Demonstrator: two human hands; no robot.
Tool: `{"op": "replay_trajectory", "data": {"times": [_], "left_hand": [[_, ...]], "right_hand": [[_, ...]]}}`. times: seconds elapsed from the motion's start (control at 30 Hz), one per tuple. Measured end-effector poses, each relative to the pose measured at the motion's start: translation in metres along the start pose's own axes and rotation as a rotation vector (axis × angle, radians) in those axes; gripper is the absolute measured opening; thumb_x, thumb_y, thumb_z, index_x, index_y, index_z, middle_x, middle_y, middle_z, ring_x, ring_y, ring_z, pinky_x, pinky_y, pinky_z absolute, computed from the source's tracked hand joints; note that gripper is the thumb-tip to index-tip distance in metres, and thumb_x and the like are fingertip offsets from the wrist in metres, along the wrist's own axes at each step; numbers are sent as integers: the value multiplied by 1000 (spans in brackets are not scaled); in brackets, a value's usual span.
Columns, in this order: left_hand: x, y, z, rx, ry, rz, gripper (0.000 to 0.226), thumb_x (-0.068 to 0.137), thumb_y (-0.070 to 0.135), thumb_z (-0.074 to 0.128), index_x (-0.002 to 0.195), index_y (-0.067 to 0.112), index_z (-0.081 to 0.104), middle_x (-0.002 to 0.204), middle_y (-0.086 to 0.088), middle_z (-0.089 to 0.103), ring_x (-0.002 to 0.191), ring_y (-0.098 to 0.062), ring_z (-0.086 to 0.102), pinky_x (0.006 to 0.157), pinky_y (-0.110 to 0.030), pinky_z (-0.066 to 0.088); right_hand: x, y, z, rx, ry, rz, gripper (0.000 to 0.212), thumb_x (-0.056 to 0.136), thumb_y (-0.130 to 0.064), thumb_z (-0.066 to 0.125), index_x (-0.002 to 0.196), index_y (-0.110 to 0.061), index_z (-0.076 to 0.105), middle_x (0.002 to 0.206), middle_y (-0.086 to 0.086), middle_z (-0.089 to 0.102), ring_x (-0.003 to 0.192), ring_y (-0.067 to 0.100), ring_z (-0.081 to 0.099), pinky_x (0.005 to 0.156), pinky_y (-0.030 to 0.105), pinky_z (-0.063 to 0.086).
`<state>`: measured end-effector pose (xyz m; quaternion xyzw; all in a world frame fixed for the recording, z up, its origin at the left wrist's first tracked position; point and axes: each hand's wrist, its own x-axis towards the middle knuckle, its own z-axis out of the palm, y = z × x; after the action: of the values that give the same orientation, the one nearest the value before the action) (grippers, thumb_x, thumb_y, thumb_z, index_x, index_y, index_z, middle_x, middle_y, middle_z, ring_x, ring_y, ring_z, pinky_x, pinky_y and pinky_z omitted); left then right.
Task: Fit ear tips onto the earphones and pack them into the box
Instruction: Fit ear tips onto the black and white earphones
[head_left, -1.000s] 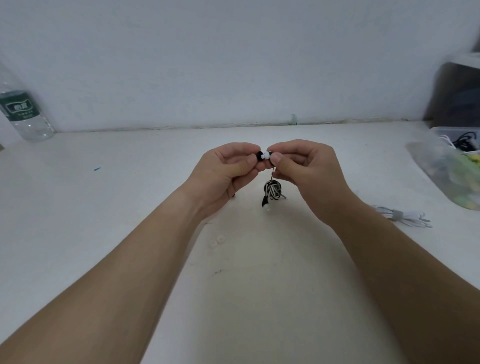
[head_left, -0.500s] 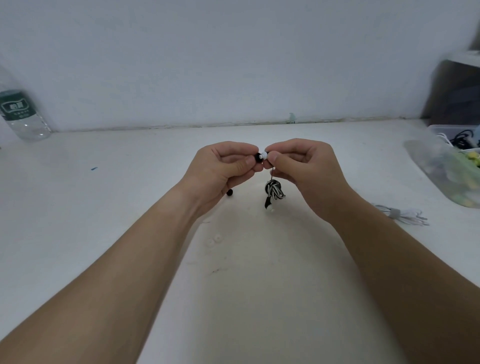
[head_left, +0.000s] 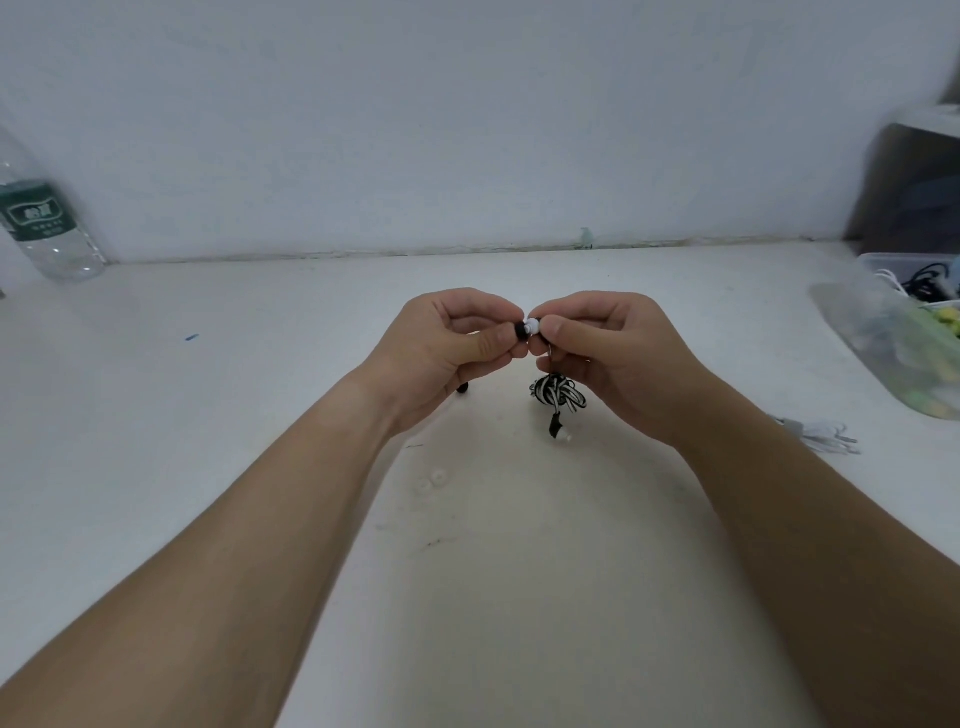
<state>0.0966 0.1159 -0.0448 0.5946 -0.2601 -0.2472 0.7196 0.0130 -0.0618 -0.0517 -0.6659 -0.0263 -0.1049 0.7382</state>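
Hands dropped slightly nearer. Your left hand pinched the black earbud; right hand pinched the white ear tip against it, likely for seating. Coiled cable hung clear.

Black earbud w/ white ear tip held aloft — blk/wht cable bundle dangling below.

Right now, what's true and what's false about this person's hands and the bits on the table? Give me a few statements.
1. The left hand and right hand meet, fingers pinching a small black-and-white earpiece between them. True.
2. The striped cable coil lies inside the box. False: it dangles below the right hand.
3. Two clear ear tips lie loose on the table. True.
4. The water bottle stands far right. False: it stands far left, by the wall.
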Motion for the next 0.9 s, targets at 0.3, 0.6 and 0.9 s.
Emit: {"op": "replay_trajectory", "data": {"times": [0.3,0.6,0.9], "left_hand": [[0,-2,1,36,33,7,11,77,3,71,87,9,71,81,-10,76,74,-17,73,67,-20,56],[0,-3,2,45,68,32,15,88,-5,65,87,7,72,79,-11,75,76,-18,73,70,-21,57],[1,-7,3,5,118,53,15,88,-8,66,88,6,72,82,-11,76,76,-19,74,73,-22,57]], "right_hand": [[0,2,0,-18,9,-3,11,94,0,62,95,-2,72,80,12,73,79,21,68,79,31,54],[0,2,4,-126,94,-83,10,92,1,65,94,-4,73,79,11,74,78,20,70,81,32,56],[-2,-1,13,-259,194,-161,12,90,0,69,89,-11,74,74,7,74,75,18,71,83,34,60]]}}
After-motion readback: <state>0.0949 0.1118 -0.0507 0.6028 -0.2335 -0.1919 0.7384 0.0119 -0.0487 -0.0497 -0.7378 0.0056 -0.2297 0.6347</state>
